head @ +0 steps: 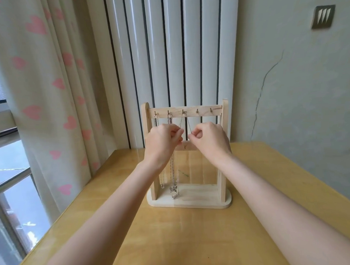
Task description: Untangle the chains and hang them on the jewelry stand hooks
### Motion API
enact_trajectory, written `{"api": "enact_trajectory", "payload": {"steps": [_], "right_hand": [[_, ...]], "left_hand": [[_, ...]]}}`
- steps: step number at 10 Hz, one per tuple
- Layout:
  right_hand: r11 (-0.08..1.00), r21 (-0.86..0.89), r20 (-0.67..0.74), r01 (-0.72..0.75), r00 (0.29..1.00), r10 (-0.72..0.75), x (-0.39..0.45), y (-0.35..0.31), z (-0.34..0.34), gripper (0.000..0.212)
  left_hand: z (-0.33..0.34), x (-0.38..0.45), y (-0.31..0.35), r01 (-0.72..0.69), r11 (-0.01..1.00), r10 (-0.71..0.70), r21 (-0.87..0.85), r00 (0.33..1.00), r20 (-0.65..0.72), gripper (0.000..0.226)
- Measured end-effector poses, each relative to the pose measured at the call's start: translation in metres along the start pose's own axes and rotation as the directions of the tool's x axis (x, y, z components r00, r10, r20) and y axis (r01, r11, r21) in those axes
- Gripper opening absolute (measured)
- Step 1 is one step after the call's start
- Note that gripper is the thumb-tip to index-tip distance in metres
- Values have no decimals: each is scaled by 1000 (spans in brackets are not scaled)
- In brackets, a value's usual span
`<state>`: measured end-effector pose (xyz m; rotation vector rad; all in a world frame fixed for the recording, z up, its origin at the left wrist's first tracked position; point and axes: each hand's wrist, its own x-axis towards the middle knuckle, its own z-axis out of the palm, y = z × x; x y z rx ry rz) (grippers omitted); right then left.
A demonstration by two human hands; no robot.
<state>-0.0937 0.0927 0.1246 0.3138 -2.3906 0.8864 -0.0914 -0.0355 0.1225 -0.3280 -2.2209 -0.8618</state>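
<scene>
A pale wooden jewelry stand (221,160) stands upright on the table, with several small hooks along its top bar. A thin silver chain (160,178) hangs from the leftmost hook. From the second hook hangs a chain with a butterfly pendant (173,188) near the base. A third chain (185,123) loops over the middle hook, its two strands spreading down to my hands. My left hand (163,142) pinches the left strand and my right hand (209,140) pinches the right strand, both in front of the stand's middle bar. The two right hooks (204,110) are bare.
The yellow wooden table (175,242) reaches to a white ribbed radiator (172,52) behind the stand. A heart-patterned curtain (48,97) and a window lie to the left, a wall with a switch plate (323,16) to the right.
</scene>
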Motion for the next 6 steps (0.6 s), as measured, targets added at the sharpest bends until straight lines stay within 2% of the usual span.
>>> {"api": "enact_trajectory", "payload": {"steps": [2,5,6], "right_hand": [[992,103,71,-71,995,64,-1,2,2,13],[983,108,164,-146,978,127,-1,-2,-1,15],[983,129,134,-130,985,112,-2,-6,-3,13]], "left_hand": [[-1,-1,-2,20,1000,-20,3,1000,20,22],[-3,-10,-7,59,998,-60,11,992,110,21],[-7,-16,-5,77,997,-77,8,993,92,21]]}}
